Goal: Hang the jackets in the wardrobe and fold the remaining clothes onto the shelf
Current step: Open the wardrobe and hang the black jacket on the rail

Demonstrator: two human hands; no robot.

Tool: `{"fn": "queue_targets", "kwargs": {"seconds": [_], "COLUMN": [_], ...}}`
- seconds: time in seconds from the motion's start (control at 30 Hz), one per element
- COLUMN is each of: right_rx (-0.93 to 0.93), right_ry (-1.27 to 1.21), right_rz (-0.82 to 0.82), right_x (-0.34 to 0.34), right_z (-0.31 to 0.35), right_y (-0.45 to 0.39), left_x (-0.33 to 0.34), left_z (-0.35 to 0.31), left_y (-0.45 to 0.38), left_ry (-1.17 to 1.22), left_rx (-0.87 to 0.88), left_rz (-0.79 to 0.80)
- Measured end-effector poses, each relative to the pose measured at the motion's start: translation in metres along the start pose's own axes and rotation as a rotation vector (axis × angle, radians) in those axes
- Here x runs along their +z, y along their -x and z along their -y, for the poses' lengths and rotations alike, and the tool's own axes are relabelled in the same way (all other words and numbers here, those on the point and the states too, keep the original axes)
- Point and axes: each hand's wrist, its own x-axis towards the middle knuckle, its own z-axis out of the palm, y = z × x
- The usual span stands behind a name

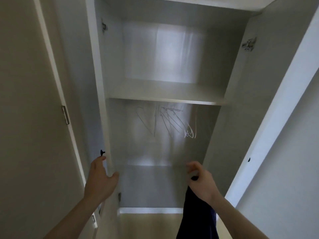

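1. Wardrobe (160,152): both doors stand open; interior bare apart from hangers, judged ready to receive garments.
2. Shelf (165,99): spans the wardrobe about mid-height; nothing visible on it.
3. Dark garment (198,214): hangs from the right hand at the wardrobe's lower right front edge; type cannot be told.
4. Wire hangers (172,123): cluster under the shelf, blurred, none loaded.
5. Left hand (101,178): fingers relaxed and spread, touching the left door's inner edge, apparently steadying it.
6. Right hand (201,178): fingers curled, pinching the garment's top so it hangs free.
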Motion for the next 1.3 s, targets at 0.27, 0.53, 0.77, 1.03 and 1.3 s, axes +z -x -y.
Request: {"fn": "queue_targets", "kwargs": {"seconds": [0.27, 0.53, 0.77, 1.03, 1.3], "right_rx": [-0.155, -0.316, -0.413, -0.302, -0.078], "right_ry": [-0.050, -0.081, -0.026, 0.139, 0.269], "right_rz": [0.272, 0.392, 0.377, 0.405, 0.323], "right_x": [-0.021, -0.025, -0.028, -0.026, -0.030], "right_z": [0.058, 0.102, 0.116, 0.070, 0.024], "right_y": [0.004, 0.016, 0.010, 0.007, -0.019], "left_x": [-0.002, 0.027, 0.041, 0.021, 0.019], "left_z": [-0.012, -0.060, -0.044, -0.016, -0.046], "left_y": [0.028, 0.022, -0.001, -0.021, -0.056], "left_ry": [-0.069, -0.167, -0.497, -0.668, -0.392], "left_rx": [0.025, 0.379, 0.284, 0.227, 0.178], "left_rz": [0.057, 0.793, 0.937, 0.881, 0.722]}}
